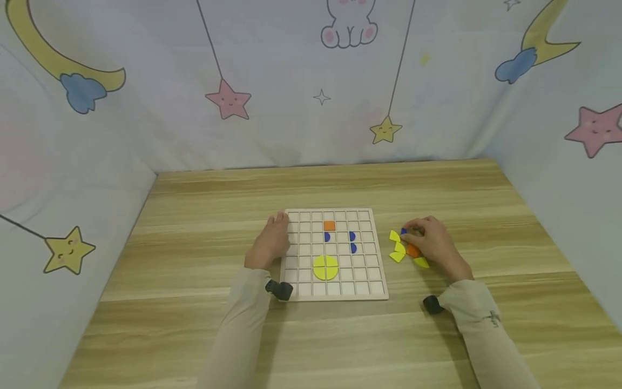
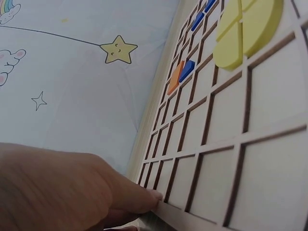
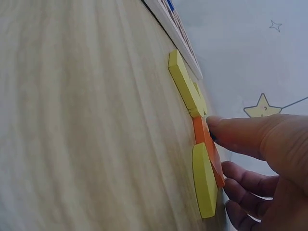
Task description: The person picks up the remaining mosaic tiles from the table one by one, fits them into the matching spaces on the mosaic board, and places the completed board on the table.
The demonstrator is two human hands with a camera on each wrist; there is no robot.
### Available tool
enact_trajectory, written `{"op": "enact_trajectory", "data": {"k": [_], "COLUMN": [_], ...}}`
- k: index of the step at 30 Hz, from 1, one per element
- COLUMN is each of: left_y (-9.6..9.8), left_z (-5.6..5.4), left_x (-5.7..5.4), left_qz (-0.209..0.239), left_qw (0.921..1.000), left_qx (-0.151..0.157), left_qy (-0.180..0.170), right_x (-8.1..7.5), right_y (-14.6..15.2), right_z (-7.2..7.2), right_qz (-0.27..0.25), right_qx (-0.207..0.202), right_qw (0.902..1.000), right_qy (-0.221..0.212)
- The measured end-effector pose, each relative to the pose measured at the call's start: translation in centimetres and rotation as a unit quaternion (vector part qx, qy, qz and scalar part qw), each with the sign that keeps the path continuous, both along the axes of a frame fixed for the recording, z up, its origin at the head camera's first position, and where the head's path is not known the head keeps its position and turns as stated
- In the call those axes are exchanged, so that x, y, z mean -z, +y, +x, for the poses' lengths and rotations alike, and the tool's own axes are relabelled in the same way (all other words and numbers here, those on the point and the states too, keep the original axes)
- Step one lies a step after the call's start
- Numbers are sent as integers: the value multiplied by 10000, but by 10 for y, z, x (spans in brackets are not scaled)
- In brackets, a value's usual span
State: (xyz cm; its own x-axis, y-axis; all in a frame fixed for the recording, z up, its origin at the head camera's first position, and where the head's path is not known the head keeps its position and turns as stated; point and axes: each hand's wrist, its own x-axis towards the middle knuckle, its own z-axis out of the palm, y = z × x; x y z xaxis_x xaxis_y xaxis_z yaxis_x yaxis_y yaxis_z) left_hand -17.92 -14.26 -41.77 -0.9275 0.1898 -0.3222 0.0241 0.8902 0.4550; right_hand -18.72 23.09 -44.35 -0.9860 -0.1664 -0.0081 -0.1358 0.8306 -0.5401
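A square wooden grid board (image 1: pixel 303 289) lies on the table. On it sit a yellow circle (image 1: pixel 318 261) made of quarter pieces, an orange square (image 1: pixel 329 226) and several blue half-circles (image 1: pixel 353 248). My left hand (image 1: pixel 270 240) holds the board's left edge, its thumb tip on the rim in the left wrist view. Right of the board, my right hand (image 1: pixel 434 243) pinches a small blue piece (image 1: pixel 404 230), mostly hidden by the fingers. Close under that hand are loose yellow pieces (image 1: pixel 397 256) and orange pieces (image 1: pixel 412 250), with one yellow piece (image 3: pixel 205 180) nearest the right wrist camera.
The wood-grain table (image 1: pixel 204 227) extends around the board on every side. Pale cloth (image 1: pixel 291 135) printed with stars and moons hangs behind it and at both sides. Each sleeve carries a small black wrist camera (image 1: pixel 279 290) near its cuff.
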Motion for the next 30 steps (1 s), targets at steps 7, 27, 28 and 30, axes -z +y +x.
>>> {"op": "enact_trajectory", "data": {"k": [7, 27, 28, 30], "left_y": [0, 1, 1, 1], "left_z": [1, 2, 2, 2], "left_x": [-1, -1, -1, -1], "left_qz": [18, -100, -115, -98], "left_qw": [10000, 9999, 9999, 9999], "left_qx": [-17, 24, 21, 1], "left_qy": [-3, 31, 41, 35], "right_x": [-2, -10, -10, -10], "right_y": [-2, -19, -20, -22], "right_z": [1, 3, 3, 2], "right_qz": [-69, -329, -334, -297], "right_qx": [7, -82, -92, -132], "right_qw": [10000, 9994, 9993, 9994], "right_qy": [-18, -91, -110, -89]}}
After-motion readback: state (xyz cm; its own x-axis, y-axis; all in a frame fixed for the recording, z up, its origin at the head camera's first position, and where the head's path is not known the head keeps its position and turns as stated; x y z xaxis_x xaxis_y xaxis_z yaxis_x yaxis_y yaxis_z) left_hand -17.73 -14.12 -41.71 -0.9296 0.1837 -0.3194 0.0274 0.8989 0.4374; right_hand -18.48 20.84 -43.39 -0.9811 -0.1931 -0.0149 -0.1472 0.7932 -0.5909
